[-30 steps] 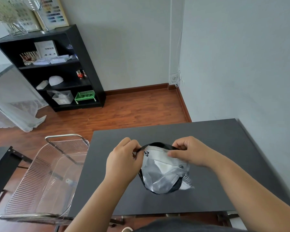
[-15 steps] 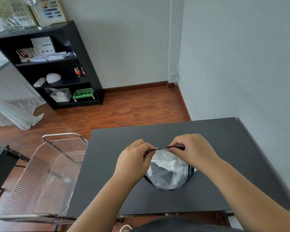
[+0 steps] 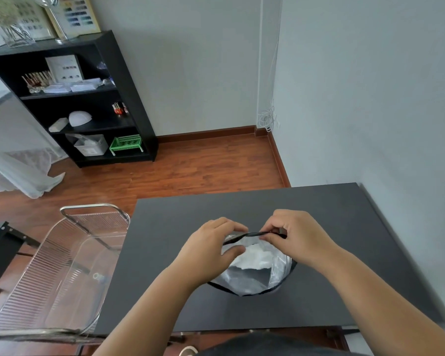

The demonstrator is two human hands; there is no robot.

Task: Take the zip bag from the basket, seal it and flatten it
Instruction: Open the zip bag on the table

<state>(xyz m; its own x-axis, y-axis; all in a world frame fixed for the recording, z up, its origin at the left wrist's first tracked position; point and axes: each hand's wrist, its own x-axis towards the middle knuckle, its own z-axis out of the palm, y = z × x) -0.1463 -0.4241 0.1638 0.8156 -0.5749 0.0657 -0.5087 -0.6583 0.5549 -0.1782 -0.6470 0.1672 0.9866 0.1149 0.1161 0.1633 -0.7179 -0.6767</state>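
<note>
Your left hand (image 3: 211, 249) and right hand (image 3: 297, 237) each pinch the top strip of the zip bag (image 3: 254, 268). The mouth, gaping a second ago, is now drawn to a thin line: sealing is nearly done, flattening remains. The bag holds white material and hangs near the surface's (image 3: 344, 214) front edge. The clear basket (image 3: 62, 265) beside its left edge appears nearly empty.

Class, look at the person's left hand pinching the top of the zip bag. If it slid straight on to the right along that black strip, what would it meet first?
Most likely the right hand, which pinches the same black zip strip of the zip bag; only a short bare stretch separates it from the left hand.
</note>
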